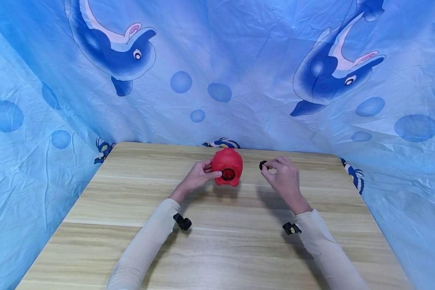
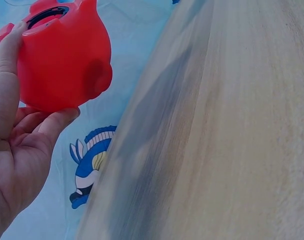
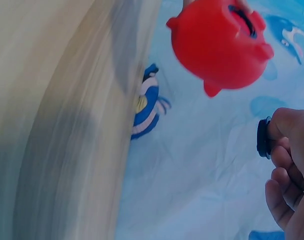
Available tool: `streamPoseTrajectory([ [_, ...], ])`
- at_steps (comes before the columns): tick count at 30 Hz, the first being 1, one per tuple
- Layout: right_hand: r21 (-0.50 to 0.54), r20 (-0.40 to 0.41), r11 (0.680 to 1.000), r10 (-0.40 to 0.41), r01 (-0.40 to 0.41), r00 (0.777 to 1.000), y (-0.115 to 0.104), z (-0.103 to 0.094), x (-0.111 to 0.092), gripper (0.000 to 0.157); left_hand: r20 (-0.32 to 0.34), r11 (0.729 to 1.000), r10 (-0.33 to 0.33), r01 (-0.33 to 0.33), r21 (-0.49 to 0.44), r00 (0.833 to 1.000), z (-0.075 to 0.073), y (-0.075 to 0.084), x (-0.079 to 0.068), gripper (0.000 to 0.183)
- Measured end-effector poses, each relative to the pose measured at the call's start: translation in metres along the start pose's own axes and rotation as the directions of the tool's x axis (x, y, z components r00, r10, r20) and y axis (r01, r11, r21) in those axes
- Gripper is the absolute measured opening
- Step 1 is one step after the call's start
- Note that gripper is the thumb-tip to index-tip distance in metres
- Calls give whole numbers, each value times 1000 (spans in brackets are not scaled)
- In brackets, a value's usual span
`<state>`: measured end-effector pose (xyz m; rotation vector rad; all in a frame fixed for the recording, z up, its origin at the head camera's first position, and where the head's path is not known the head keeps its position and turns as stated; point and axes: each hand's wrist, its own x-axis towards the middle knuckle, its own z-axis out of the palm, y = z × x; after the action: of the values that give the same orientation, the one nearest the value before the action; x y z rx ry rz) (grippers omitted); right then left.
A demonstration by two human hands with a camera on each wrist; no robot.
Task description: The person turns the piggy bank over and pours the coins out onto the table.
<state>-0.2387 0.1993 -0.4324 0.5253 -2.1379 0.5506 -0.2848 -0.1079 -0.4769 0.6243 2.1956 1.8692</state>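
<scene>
In the head view a red piggy bank (image 1: 227,158) is held up over the table, its round black-rimmed opening (image 1: 228,174) facing the person. My left hand (image 1: 197,178) grips its left side, the thumb beside that opening; the left wrist view shows the fingers under the red body (image 2: 67,60). To the right, apart from the bank, my right hand (image 1: 285,179) pinches a small black round plug (image 1: 262,165) between thumb and fingers. The plug (image 3: 263,138) is seen edge-on in the right wrist view, with the other fingers curled below it.
A wood-grain table (image 1: 217,249) lies under both hands. Blue cloth (image 1: 253,117) printed with dolphins and bubbles hangs behind its far edge and along the sides. Black wrist cameras sit on the left sleeve (image 1: 145,245) and right sleeve (image 1: 326,249).
</scene>
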Motion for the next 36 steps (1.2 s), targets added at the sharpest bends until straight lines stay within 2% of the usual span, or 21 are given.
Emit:
streamPoseTrajectory([
  [9,-50,55,995,94,-91,994,31,-8,-10,8,7,1000,-17,17,10,1000,-1,-2,0,54],
  [16,-94,102,983,164,-155,981,64,-12,-18,12,19,999,-42,42,12,999,3,28,-13,53],
  [23,-142,141,962,252,-232,957,94,-15,-27,13,30,1000,-26,27,-13,999,3,30,-14,53],
  [32,-155,168,954,282,-257,945,122,-20,-38,11,28,999,-32,32,-4,999,-1,2,-2,52],
  [36,-170,188,938,333,-303,924,131,-23,-41,12,23,1000,-22,22,-10,999,-1,-2,-1,52],
])
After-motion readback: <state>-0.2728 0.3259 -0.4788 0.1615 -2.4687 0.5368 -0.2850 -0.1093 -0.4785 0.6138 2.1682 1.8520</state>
